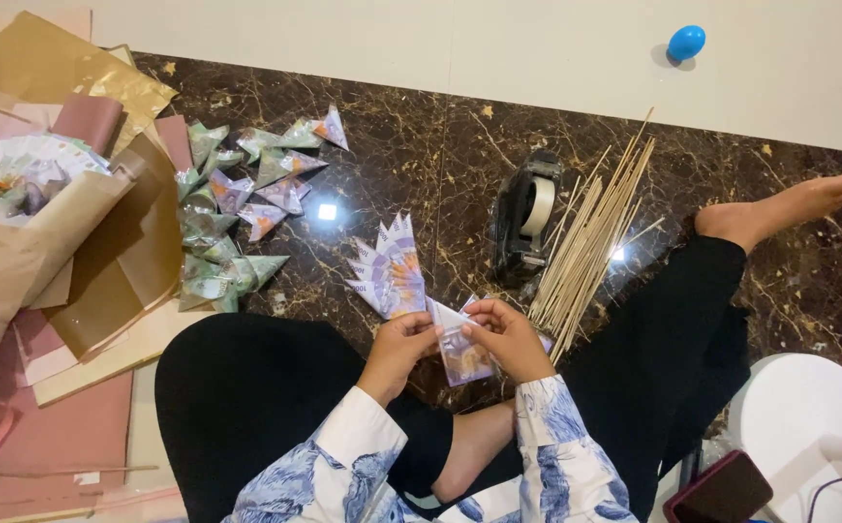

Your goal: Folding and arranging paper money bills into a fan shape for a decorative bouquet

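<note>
I sit cross-legged on a dark marble floor. My left hand (403,341) and my right hand (508,334) both pinch a small purple-and-white banknote (461,356), which is partly folded between my fingers. Just beyond my left hand lies a fanned stack of flat banknotes (390,269) on the floor. A bundle of thin wooden skewers (590,237) lies to the right of my hands. A black tape dispenser (527,215) with a pale roll stands beside the skewers.
A pile of several folded cone-shaped banknotes (237,208) lies at the left. Brown and pink wrapping paper sheets (116,261) and a paper-wrapped bouquet (14,208) fill the far left. A blue egg-shaped object (686,43) sits at the top. A white stool (808,426) and a dark red case (721,492) are at the lower right.
</note>
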